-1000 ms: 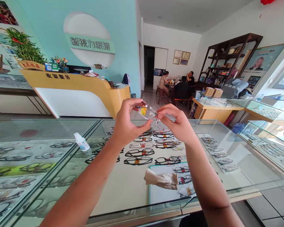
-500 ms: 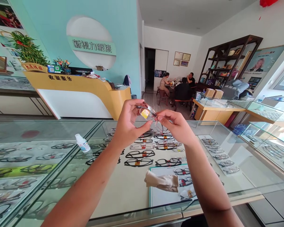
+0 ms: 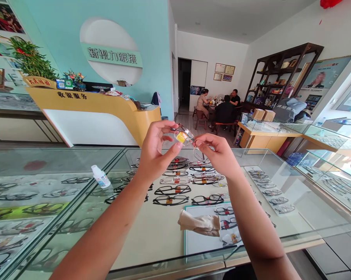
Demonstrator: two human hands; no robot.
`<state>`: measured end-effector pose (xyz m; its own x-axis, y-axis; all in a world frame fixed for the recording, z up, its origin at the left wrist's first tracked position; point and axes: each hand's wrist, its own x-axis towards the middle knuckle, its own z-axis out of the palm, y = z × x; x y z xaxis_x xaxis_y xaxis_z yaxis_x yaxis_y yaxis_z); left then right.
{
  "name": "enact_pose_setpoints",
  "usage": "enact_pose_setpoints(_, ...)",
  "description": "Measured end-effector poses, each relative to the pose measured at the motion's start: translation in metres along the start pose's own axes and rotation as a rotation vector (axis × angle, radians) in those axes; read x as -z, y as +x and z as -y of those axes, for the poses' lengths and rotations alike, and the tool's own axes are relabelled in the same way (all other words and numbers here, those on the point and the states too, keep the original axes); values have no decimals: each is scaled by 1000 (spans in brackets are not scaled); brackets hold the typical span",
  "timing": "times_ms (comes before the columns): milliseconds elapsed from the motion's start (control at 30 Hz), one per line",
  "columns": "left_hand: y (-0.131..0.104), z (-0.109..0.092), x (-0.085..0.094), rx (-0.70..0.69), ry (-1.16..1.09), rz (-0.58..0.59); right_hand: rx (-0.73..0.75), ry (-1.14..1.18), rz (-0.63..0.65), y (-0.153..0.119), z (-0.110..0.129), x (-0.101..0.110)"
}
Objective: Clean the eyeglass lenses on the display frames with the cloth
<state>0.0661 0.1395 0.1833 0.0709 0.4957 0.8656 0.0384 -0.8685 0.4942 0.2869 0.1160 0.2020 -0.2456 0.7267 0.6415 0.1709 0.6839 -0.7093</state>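
Both hands hold a pair of eyeglasses [image 3: 187, 134] up above the glass counter, with a yellow sticker [image 3: 181, 137] on one lens. My left hand [image 3: 158, 149] grips the frame's left end between thumb and fingers. Around the middle of the frame, near the bridge, my right hand [image 3: 213, 149] is closed in a pinch; its fingertips hide part of the frame. Below, a beige cleaning cloth [image 3: 199, 223] lies folded on the glass top. To the left, a small white spray bottle [image 3: 100, 177] stands on the counter.
Many eyeglasses [image 3: 172, 189] lie in rows inside the glass display counter [image 3: 146, 241]. A yellow-and-white reception desk [image 3: 96, 116] stands beyond it on the left. People [image 3: 225, 111] sit around a table at the back. More display cases [image 3: 269, 134] line the right side.
My left hand's thumb has drawn slightly left and up along the lens, baring more of the yellow sticker. The glasses have tilted a little. The view has shifted slightly.
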Motion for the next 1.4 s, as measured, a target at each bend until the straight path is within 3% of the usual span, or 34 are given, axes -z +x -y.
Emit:
enact_pose_setpoints(133, 3, 1, 5, 57, -88, -79, -42, 33, -92, 2, -4, 1)
enact_pose_setpoints(400, 7, -5, 2, 207, -171, -103, -34, 54, -210, 3, -12, -1)
enact_pose_setpoints(667, -7, -17, -17, 406, -13, 68, 113, -192, -284, -2, -4, -14)
enact_pose_setpoints(900, -11, -15, -26, 513, 0, -12, 187, -449, -298, -6, -1, -30)
enact_pose_setpoints(1067, -9, -9, -23, 547, -13, -68, 113, -547, -173, -11, 7, -34)
enact_pose_setpoints(1233, -7, -2, -23, 547, 59, -54, 61, -471, -56, -11, 19, -10)
enact_pose_setpoints(1333, -10, 2, -27, 470, 207, 59, 17, -344, -180, -11, 9, 19)
enact_pose_setpoints(1400, -13, 4, -32, 414, 304, 148, -29, -350, -275, -16, -11, 38)
